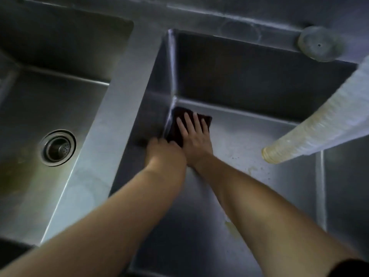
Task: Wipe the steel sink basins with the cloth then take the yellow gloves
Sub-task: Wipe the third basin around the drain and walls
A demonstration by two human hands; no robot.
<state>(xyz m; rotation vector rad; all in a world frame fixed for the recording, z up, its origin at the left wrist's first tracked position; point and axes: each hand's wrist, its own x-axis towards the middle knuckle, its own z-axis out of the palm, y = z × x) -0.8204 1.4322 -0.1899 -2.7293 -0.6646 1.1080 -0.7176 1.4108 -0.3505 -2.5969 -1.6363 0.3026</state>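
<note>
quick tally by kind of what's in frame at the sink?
Steel basins: 2, left basin and right basin
Cloths: 1, dark cloth
Hands: 2, left hand and right hand
Drain strainers: 1, drain strainer
Ribbed hoses: 1, hose
Total: 7

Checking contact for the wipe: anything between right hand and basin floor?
Yes: the dark cloth lies flat under the right hand, in the right basin's far-left corner. Head view.

Your hands crowd the right basin's (249,80) far-left corner, walls close on two sides, open floor stretching right, the ribbed hose (319,124) slanting overhead there, left basin (60,96) open around its drain (58,147).
</note>
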